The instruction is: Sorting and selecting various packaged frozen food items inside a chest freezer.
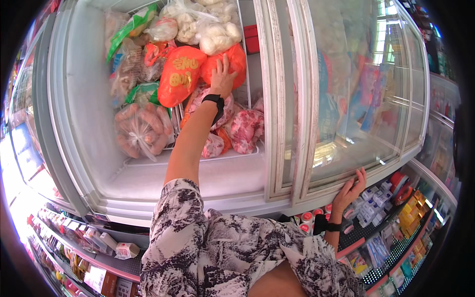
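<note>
My left hand (222, 78) reaches into a chest freezer and lies with spread fingers on a red-orange plastic bag (238, 61). I cannot see what that bag holds. Against its left side sits another red-orange bag (182, 76) with yellow printing. Above is a clear bag of pale round food (219, 37). Below my wrist lie clear bags of frozen red meat (248, 130), and to the left a knotted bag of sausage-like pieces (143, 128). My right hand (349, 189) rests at the freezer's front rim, fingers apart, holding nothing.
Sliding glass lids (356, 122) with pale frames cover the freezer's right side. A white wire basket (249, 87) edge runs beside the bags. Shelves with small boxes (374, 202) and red-lidded containers (307, 217) stand at lower right. More stocked shelving (122, 269) is at lower left.
</note>
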Tool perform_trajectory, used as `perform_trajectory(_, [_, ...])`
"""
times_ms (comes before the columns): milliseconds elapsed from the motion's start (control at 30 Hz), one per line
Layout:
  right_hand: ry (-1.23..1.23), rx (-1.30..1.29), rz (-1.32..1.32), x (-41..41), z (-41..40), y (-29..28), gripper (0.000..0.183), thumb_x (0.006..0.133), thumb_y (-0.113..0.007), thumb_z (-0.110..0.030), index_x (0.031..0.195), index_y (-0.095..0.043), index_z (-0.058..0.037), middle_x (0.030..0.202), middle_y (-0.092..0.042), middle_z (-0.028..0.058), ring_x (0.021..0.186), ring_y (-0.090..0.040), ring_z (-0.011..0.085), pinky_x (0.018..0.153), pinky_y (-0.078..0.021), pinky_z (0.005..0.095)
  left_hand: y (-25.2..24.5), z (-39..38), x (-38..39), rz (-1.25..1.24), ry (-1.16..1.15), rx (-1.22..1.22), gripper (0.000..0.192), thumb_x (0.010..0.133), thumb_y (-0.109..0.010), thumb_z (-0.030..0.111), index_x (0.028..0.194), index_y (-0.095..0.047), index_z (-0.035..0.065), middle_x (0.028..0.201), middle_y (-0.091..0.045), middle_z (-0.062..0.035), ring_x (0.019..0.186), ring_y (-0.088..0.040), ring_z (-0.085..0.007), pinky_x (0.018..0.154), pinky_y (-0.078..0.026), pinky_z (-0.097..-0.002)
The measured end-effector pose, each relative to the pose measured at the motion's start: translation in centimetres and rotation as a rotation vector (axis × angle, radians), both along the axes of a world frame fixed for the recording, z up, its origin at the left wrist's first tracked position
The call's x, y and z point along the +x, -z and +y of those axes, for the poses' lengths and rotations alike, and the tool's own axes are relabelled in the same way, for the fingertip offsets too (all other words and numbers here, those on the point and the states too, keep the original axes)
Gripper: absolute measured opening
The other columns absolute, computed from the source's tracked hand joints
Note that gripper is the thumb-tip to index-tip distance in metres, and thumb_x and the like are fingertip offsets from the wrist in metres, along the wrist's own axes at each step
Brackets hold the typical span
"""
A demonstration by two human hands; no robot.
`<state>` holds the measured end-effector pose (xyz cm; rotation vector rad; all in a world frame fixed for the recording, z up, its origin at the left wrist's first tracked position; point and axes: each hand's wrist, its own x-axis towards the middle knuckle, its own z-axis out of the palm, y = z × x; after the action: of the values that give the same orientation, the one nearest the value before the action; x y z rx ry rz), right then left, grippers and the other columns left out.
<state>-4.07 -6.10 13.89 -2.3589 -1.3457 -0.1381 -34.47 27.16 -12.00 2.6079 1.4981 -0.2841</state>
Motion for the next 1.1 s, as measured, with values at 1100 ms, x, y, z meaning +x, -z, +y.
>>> perform_trajectory(1100, [-0.032,0.073,0.058,0.1,1.1,1.0,0.029,0.089,-0.049,-0.003,0.117,-0.055,-0.0011,0.132,-0.050,0.0151,0.119,-0.045,0.0314,0.100,-0.0345,0.0393,-1.1,-1.4,-13.9,0.018,-0.120,-0.294,0.062,0.086,-0.057,0.039,0.141,-0.038,0.0174,0.148,-0.035,-0.0092,0.135,-0.033,-0.0320,0.105,-0.026,-0.0588])
